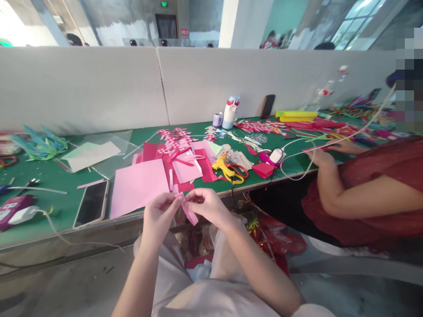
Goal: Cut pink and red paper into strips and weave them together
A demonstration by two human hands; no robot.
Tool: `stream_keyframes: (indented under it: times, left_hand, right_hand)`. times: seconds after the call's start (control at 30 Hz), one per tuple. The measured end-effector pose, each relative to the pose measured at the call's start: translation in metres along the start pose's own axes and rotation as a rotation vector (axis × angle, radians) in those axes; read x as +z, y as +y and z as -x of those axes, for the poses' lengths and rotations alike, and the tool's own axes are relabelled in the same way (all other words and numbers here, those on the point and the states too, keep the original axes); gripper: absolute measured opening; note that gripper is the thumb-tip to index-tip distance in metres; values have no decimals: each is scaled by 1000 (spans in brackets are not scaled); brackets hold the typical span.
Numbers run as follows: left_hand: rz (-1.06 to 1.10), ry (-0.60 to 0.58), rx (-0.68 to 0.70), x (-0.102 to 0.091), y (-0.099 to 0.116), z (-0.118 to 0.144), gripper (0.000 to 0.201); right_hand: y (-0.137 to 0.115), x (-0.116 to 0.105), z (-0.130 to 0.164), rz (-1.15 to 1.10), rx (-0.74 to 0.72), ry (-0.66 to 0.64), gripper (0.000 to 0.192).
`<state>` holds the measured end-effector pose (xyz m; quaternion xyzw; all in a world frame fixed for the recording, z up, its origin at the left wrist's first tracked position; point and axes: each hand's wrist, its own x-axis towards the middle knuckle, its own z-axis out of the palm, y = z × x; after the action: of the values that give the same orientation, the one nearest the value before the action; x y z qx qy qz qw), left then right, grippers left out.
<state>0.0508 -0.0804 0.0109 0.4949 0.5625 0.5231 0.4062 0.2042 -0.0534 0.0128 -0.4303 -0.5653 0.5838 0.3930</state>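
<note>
— How far had the work on that piece got?

— Only partway, I judged. The pink strip [190, 215] was up in front of the person, at the front edge of the green table [59, 171] and above the lap. One end hung free, slanting down.

— And the fingers?

— The left hand [161, 213] pinched the strip's upper end between thumb and forefinger. The right hand [209, 206] gripped it just beside, thumb against fingertips. Neither was loose.

— Was it folded?

— It seemed bent near the fingertips, but the hands covered that part and the picture was soft, so I could not count any folds.

— What looked done already?

— The checkered pieces [175, 137] farther back, in pink, red and white, appeared made up; they lay grouped on the table, well apart from the hands.

— And what was left?

— The strip in hand looked unfinished. A large pink sheet [140, 187] lay flat and whole near the left hand, and some red strips [181, 155] were loose on the papers. The scissors [241, 172] lay unheld to the right, beside the yellow glue gun [224, 167]
</note>
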Motion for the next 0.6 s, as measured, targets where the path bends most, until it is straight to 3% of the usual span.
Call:
stream_keyframes:
  times: [0.23,0.6]
  left_hand:
    - [162,55,-1,1,-1,4,23]
    - [231,94,-39,1,-1,4,24]
  right_hand:
    - [2,-2,2,115,-151,-40,28]
    - [1,4,4,94,-65,-53,29]
